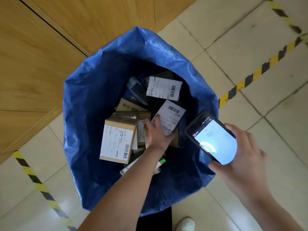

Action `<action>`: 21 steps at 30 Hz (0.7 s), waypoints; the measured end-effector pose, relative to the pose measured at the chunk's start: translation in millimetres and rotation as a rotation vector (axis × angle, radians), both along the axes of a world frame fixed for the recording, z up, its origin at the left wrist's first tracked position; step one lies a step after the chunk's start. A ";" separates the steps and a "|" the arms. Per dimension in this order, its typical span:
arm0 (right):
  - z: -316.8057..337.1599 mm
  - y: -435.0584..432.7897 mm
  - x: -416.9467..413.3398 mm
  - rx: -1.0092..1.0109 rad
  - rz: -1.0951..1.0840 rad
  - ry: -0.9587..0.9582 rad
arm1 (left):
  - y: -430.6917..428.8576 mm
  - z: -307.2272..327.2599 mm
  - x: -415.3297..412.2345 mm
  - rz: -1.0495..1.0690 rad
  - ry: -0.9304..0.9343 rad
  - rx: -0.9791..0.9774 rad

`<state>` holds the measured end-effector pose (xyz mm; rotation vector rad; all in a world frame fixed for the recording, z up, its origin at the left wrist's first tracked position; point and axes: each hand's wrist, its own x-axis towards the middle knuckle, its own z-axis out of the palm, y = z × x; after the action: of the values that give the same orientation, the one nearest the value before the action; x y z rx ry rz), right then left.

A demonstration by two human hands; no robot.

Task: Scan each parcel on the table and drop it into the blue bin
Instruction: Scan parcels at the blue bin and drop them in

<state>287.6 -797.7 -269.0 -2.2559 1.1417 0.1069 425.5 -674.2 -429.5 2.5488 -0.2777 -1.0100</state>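
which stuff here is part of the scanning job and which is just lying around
Part of the job:
- blue bin, open
- parcel with the white label, under the left hand
- handheld scanner, gripped by the right hand
- cardboard box and other labelled parcels already in the bin

Just around:
- yellow and black floor tape
- wooden panelling
- white shoe

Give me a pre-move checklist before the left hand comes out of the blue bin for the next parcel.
1. Parcel is inside the blue bin: ok, the white-labelled parcel lies among the others.
2. Left hand has let go: cannot tell, fingers rest on the parcel's label.
3. Right hand grips the scanner securely: ok, fingers wrap both edges.
4. Scan registered: cannot tell, the lit screen is too blurred to read.
5. Bin has room: ok, the parcels lie well below the rim.
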 end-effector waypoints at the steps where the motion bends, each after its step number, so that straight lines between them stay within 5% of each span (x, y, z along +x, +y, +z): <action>1: -1.6 0.3 0.7 -0.010 0.005 -0.002 | 2.7 -1.4 0.6 -0.009 0.016 -0.005; 11: 14.8 10.0 -10.7 -0.023 -0.045 0.004 | 20.1 27.6 -4.8 -0.111 0.059 -0.067; 21: 104.0 35.7 -77.9 -0.010 -0.203 -0.046 | 30.0 156.5 -20.4 -0.434 0.050 -0.074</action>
<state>209.7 -762.0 -165.0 -2.1255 1.3412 -0.0314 405.0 -644.2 -273.0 2.4436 -0.8645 -1.1839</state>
